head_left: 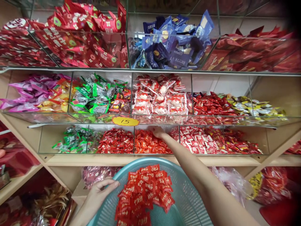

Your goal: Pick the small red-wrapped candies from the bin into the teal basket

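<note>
A teal plastic basket (pixel 188 185) with slotted sides is in front of me at the bottom centre, holding a heap of small red candy packets (pixel 145 188) with gold lettering. My left hand (pixel 103 188) grips its left rim, thumb on top and fingers on the outside. Stretched forward over the basket, my right arm enters a compartment of the lowest shelf row. There my right hand (pixel 158 131) is above small orange-red wrapped candies (pixel 149 142), near the back. Its fingers are small and partly hidden, so their closure is unclear.
Clear panels divide the shelves into compartments. Beside my right forearm are pink-and-white candies (pixel 199 139); darker red ones (pixel 116 141) lie left. A yellow price tag (pixel 125 121) reading "15" hangs above. Higher rows hold blue packets (pixel 174 44) and red-and-white sweets (pixel 162 97). Plastic-wrapped bundles (pixel 231 182) sit below.
</note>
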A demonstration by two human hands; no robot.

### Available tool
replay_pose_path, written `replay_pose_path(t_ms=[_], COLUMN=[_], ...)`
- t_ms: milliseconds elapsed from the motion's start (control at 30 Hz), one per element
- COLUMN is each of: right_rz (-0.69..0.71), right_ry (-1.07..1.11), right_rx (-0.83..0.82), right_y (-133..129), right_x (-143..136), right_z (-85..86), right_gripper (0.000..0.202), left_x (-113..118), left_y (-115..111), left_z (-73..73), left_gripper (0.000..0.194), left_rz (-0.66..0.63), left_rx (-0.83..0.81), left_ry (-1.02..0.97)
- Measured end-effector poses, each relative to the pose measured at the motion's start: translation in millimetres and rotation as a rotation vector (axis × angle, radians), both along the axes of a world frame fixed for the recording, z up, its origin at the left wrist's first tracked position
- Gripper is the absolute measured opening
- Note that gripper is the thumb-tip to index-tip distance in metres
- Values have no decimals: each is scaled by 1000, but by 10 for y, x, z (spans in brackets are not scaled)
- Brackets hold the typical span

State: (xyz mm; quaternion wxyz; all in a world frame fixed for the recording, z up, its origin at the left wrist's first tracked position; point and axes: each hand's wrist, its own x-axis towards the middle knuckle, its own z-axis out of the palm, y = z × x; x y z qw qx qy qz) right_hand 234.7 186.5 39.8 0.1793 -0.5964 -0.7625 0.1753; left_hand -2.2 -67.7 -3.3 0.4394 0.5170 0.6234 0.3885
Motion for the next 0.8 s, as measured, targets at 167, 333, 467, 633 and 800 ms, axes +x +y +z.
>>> replay_pose_path(t_ms=[167, 333, 467, 633, 800], right_rz=[53, 87, 145, 271, 380], right_ry=[27, 46, 80, 139, 150], right_rx=[-63, -113, -129, -81, -38], right_y=[-32, -90, -123, -182, -304], right_x=[-99, -175, -191, -166, -106], right_z=[-18, 3, 0, 10, -6], right_gripper=[48, 56, 55, 48, 39], left_x=[-3, -6, -7, -13, 15], left_y=[13, 4, 18, 17, 3], left_z=[-17, -4, -55, -59, -27], left_gripper=[29, 29, 32, 28, 28], left_rz=[22, 0, 42, 13, 34], left_rx=[10, -8, 15, 1, 11], left_ry=[4, 16, -14, -7, -23])
